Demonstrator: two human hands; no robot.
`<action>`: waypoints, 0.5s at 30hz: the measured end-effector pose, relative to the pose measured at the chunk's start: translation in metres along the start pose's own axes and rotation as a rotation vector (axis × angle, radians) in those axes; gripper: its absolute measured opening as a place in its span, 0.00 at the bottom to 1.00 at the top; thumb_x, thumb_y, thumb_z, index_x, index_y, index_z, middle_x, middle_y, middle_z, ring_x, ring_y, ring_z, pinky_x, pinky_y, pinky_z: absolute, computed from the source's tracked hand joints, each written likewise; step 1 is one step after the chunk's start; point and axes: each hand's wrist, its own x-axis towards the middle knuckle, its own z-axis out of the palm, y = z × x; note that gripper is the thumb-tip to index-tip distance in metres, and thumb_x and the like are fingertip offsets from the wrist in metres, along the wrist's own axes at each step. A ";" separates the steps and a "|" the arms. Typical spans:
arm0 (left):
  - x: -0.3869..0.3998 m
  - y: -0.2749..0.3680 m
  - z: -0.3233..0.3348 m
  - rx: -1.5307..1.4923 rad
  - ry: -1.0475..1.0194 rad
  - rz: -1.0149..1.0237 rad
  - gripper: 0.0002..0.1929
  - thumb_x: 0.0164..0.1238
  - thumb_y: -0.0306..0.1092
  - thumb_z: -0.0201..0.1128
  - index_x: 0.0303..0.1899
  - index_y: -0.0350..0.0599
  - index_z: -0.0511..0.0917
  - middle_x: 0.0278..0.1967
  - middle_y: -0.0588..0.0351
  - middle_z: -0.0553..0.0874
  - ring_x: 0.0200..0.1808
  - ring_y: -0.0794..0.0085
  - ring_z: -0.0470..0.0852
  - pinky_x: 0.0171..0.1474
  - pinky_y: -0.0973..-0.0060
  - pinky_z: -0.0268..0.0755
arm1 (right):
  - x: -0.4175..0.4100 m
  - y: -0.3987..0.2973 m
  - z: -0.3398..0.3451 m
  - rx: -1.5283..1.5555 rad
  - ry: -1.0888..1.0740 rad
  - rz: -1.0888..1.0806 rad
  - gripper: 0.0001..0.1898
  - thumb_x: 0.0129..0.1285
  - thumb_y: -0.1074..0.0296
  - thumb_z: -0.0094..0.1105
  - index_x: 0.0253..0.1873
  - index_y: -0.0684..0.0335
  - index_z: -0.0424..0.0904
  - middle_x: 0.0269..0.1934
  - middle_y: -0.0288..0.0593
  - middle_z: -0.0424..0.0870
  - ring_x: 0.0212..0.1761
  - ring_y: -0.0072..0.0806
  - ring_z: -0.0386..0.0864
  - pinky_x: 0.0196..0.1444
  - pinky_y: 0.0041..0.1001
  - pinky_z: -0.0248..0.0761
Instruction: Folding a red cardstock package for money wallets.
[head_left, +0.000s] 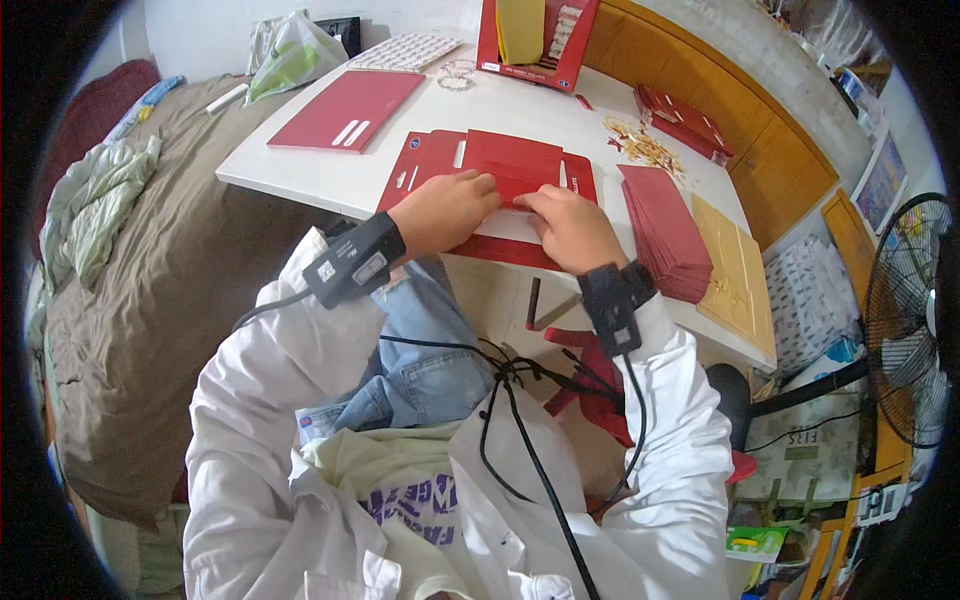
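In front of me at the table's near edge lies a flat red cardboard packaging piece (420, 161) with white slots and a hang hole. A red folded panel (514, 156) rests on top of it. My left hand (450, 208) grips the panel's near left part with bent fingers, its thumb mostly hidden. Opposite it, my right hand (574, 229) pinches the same panel near its right corner. The fingertips of both hands are a short way apart. A darker red strip of card (510, 251) shows below the hands, along the table edge.
Right of my hands lie a stack of dull red paper envelopes (664, 232) and yellow ones (731, 270). Behind are paper scraps (641, 142), red packs (682, 124) and an upright red display box (540, 71). A red folder (349, 109) lies left. A fan (907, 322) stands right.
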 end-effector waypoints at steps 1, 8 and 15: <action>0.002 -0.002 0.000 -0.001 0.001 -0.002 0.11 0.56 0.26 0.58 0.42 0.39 0.74 0.41 0.49 0.79 0.46 0.58 0.79 0.45 0.66 0.75 | 0.006 0.003 -0.002 0.000 -0.002 -0.002 0.11 0.56 0.73 0.53 0.44 0.60 0.79 0.39 0.45 0.79 0.44 0.43 0.77 0.45 0.41 0.72; 0.024 -0.002 -0.019 -0.345 -0.094 -0.233 0.14 0.59 0.25 0.57 0.48 0.41 0.72 0.38 0.47 0.82 0.41 0.52 0.82 0.44 0.63 0.74 | 0.036 0.042 -0.012 0.266 -0.337 0.107 0.19 0.56 0.72 0.61 0.52 0.61 0.67 0.47 0.46 0.76 0.52 0.44 0.74 0.55 0.35 0.66; 0.010 -0.022 0.010 0.078 0.044 -0.015 0.18 0.61 0.34 0.59 0.53 0.47 0.75 0.45 0.54 0.78 0.50 0.63 0.74 0.46 0.68 0.71 | 0.031 0.010 -0.008 -0.205 -0.076 0.061 0.16 0.52 0.70 0.64 0.46 0.61 0.71 0.45 0.44 0.71 0.48 0.43 0.73 0.53 0.36 0.66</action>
